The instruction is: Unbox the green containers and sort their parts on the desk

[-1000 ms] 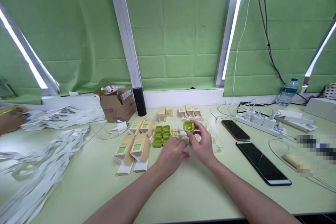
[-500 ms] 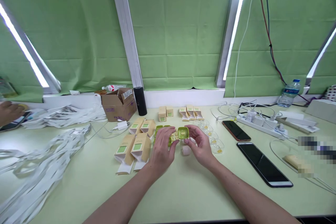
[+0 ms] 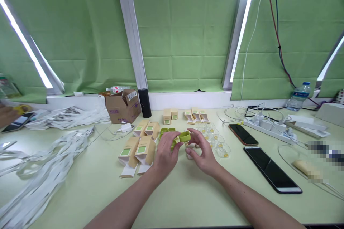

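Co-worker's hand (image 3: 6,114): far left edge, beside a phone (image 3: 17,122).
Tan boxes (image 3: 137,148): 4, left of the hands.
Left hand (image 3: 166,154): fingertips pinching the green case (image 3: 185,136).
Green case: mid-table, between both hands.
Right hand (image 3: 205,150): fingers curled, pinching it too.
Black phone (image 3: 271,169): near right.

Green fabric blinds (image 3: 185,32) behind pale green table (image 3: 188,193); white window frames (image 3: 130,32); daylight strips at edges.

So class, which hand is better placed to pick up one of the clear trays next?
Probably the right hand: the clear trays lie just beside it, while the left hand is across the green case that both hold.
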Demonstrator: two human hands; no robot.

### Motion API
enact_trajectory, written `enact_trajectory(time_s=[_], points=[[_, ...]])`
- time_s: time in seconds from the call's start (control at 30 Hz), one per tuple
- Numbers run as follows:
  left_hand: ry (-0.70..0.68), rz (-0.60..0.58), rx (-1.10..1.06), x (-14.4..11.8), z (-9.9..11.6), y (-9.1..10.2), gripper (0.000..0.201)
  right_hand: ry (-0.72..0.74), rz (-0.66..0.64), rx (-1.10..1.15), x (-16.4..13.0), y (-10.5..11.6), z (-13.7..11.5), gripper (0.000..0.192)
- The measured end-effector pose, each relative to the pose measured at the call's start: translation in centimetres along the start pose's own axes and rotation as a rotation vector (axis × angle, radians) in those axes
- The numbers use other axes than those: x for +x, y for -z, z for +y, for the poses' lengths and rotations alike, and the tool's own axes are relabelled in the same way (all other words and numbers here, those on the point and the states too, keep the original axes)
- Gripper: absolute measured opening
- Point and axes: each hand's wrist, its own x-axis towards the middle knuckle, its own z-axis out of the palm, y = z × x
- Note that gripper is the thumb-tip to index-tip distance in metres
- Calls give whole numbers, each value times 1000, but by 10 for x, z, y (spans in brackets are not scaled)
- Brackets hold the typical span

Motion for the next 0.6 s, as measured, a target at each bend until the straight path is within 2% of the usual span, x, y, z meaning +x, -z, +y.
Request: enact_trajectory(time_s=[0.23, 0.47, 0.6], points=[[216, 30, -45, -3, -3, -2, 12, 47, -16, -87, -3, -3, 3, 66], [479, -59, -224, -7, 1, -4, 25, 66, 32, -190, -1, -4, 4, 59], [509, -101, -331, -7, 5, -4, 33, 74, 77, -196, 0, -4, 5, 48]])
